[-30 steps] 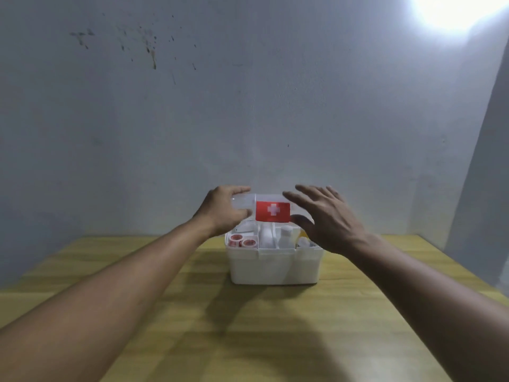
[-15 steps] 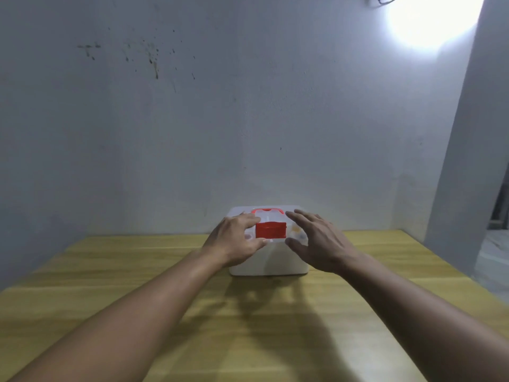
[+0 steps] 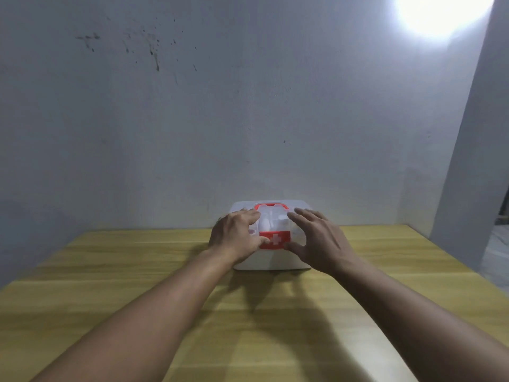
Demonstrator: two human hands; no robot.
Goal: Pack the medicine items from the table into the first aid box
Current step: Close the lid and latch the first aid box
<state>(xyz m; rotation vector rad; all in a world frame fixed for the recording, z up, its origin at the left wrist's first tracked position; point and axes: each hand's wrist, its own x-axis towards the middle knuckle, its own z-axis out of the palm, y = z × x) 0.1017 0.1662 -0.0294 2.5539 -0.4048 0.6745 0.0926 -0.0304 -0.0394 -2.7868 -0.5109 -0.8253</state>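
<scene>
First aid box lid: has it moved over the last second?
Yes. The lid has swung down from raised to shut on the white box body, which stays put on the table.

Location type: a plain, sparsely furnished room — most likely domestic, though nothing visible settles the exact kind. Evidence: a bare whitish plastered wall fills the upper two thirds of the frame, carrying dark scuffs and stains at upper left. A wooden table with a light, yellowish grain spans the lower frame, set against that wall. A single bright lamp (glare only) sits at upper right — beside a projecting wall corner at the right edge.
</scene>
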